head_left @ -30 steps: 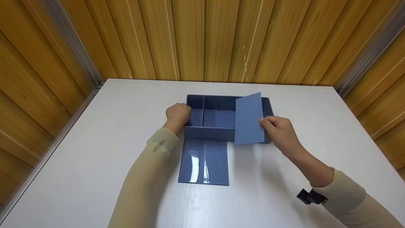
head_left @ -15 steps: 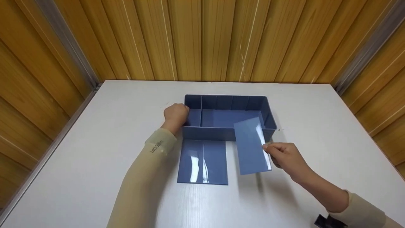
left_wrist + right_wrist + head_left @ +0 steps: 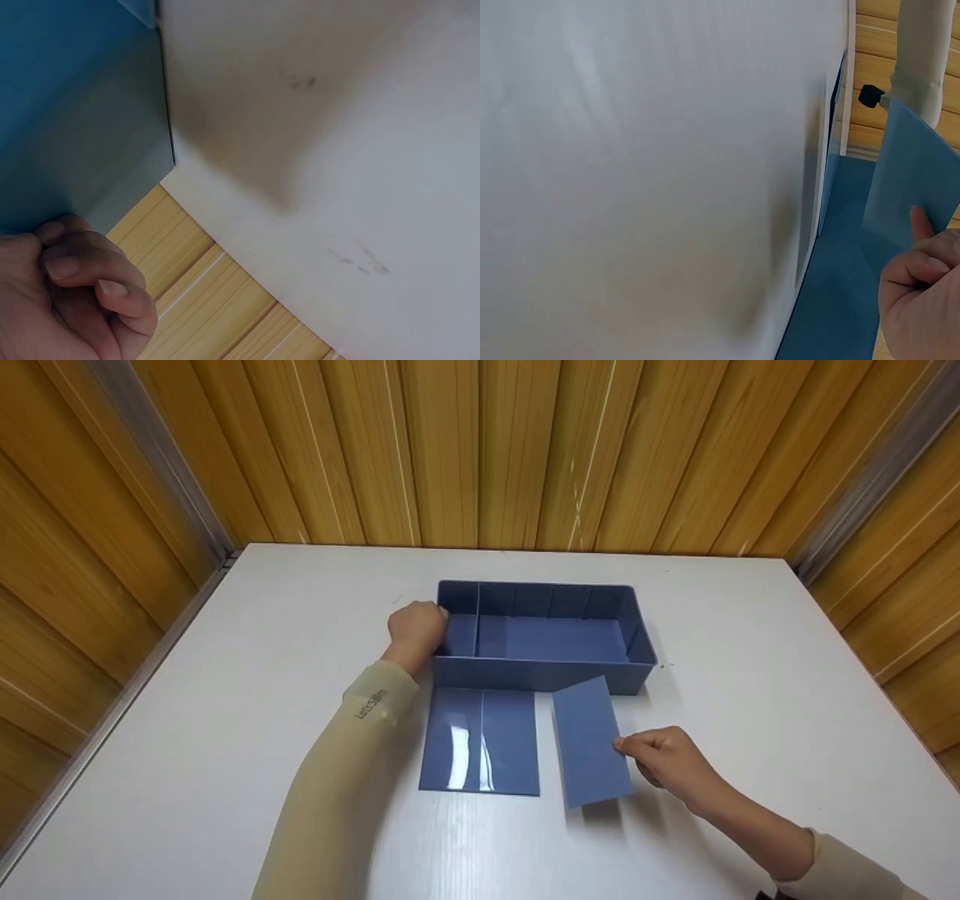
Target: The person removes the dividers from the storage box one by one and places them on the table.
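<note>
A blue rectangular plastic box (image 3: 540, 675) stands on the white table, with one thin divider (image 3: 477, 622) upright across its left part. My left hand (image 3: 417, 628) grips the box's left wall, its fingers curled over the rim; the left wrist view shows those curled fingers (image 3: 112, 289) beside the box's side. In front of the box, my right hand (image 3: 667, 765) pinches a flat blue divider panel (image 3: 592, 746) by its right edge, held tilted above the table. Left of that panel, two glossy blue panels (image 3: 480, 742) lie side by side on the table, against the box's front.
The white table (image 3: 300, 607) reaches back to a wood-patterned wall (image 3: 480, 450). Metal posts (image 3: 165, 457) stand at its corners. Bare tabletop shows left and right of the box.
My right hand has drawn the divider panel from over the box's right part toward me, down to a spot right of the lying panels. The left hand keeps its grip on the box.
</note>
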Tool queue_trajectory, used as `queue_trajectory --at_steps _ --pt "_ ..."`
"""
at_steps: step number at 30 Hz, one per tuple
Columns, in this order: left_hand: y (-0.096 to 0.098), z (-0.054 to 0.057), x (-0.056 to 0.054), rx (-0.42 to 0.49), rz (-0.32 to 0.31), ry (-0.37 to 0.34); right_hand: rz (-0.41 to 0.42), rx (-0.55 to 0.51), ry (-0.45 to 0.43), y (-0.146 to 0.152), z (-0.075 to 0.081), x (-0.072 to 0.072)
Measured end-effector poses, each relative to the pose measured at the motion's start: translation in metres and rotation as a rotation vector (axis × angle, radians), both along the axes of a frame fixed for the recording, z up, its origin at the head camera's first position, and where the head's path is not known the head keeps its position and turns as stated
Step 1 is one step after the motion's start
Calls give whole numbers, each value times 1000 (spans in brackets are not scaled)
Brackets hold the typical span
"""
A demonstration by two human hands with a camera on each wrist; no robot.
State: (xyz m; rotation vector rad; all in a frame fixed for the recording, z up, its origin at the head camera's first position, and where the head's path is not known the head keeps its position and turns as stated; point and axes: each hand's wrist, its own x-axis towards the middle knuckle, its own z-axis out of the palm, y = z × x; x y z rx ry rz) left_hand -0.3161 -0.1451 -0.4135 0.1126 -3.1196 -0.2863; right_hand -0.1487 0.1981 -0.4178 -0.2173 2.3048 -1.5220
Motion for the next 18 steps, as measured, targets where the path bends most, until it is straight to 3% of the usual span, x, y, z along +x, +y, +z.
queue_trajectory --at_steps 7,18 --pt "-1 -1 -1 20 20 -13 65 -10 -149 -3 -7 -13" --pt "0 -1 -2 35 17 3 32 56 -147 -9 -20 -24"
